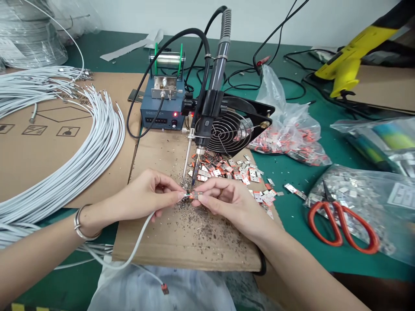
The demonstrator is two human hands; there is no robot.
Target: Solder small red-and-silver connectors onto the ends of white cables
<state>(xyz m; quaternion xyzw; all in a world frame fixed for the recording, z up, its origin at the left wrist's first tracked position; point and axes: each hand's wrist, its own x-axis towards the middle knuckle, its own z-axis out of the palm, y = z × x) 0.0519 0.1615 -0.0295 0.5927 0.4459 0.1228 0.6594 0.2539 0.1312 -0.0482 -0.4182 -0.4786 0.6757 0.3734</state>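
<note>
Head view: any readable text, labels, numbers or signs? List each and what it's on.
Blue soldering station: pale lettering on its front, too blurred to read.
Cardboard sheet: printed handling pictograms and an outlined box drawing, no legible words.
Plastic bag right of the scissors: white label, print too small to read.
Small connector boards: markings too small to read.
Nothing else carries text.

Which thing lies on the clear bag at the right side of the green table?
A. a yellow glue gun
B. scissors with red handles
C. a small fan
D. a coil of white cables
B: the scissors with red handles rest on top of the clear bag of small metal parts, to the right of both hands.
</note>
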